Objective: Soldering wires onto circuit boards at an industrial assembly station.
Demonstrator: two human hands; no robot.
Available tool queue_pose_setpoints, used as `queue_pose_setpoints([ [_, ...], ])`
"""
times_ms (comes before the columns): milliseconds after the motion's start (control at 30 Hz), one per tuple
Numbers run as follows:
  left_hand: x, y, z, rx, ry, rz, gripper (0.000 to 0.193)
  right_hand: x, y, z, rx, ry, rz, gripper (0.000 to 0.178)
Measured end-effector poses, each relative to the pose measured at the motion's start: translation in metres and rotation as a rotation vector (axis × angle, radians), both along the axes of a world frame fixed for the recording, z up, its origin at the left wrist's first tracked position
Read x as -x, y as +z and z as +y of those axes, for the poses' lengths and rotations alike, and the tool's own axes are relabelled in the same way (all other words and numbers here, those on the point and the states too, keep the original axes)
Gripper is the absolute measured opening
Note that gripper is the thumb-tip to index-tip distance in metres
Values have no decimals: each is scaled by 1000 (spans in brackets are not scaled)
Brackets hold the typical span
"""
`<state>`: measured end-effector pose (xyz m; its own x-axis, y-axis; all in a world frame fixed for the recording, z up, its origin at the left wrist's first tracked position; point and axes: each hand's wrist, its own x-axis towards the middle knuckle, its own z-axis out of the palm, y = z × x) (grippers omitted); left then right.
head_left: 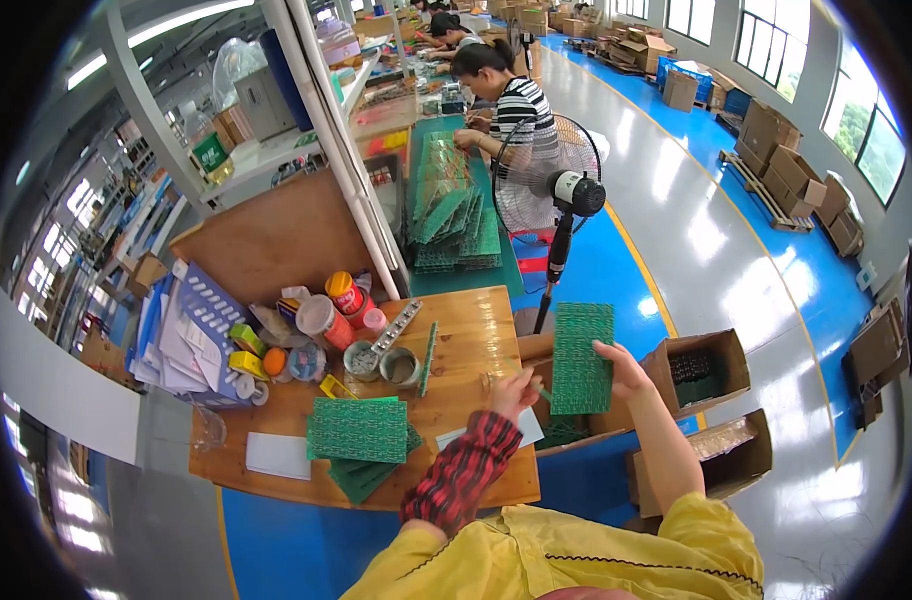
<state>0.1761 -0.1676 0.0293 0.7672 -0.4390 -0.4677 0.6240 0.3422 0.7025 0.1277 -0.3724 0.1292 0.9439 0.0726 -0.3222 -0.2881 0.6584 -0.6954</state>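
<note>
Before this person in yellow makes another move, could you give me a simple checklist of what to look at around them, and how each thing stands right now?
1. Right hand gripping the green circuit-board panel: ok, it holds the panel's right edge.
2. Left hand free: cannot tell; a thin green strip shows by the fingers, but whether they pinch it is unclear.
3. Stack of green circuit-board panels squared up: not ok, lower ones stick out at angles.
4. Cardboard box at the right open on top: ok, dark items show inside.
5. Black pedestal fan switched off: cannot tell from one still picture.
</note>
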Motion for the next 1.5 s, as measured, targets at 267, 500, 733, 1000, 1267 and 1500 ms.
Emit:
queue_pose_setpoints([
  [267, 32, 48, -50, 560, -327, 76, 59, 34, -19, -16, -135, -107, 110, 41],
  [500, 53, 36, -3, 151, 277, 11, 25, 24, -15, 45, 541, 131, 173, 38],
  [733, 50, 52, 43, -305, 65, -181, 44, -36, -37, 60, 493, 203, -35, 34],
  [1000, 120, -9, 112, -379, -127, -174, 31, -251, 19, 107, 397, 10, -186, 39],
  [1267, 113, -4, 138, -456, -112, -165, 26, -283, -72, 126, 1210, 91, -343, 43],
  [1500, 121, -21, 126, -452, -251, -83, 24, -66, -113, 81, 1160, -89, -269, 12],
])
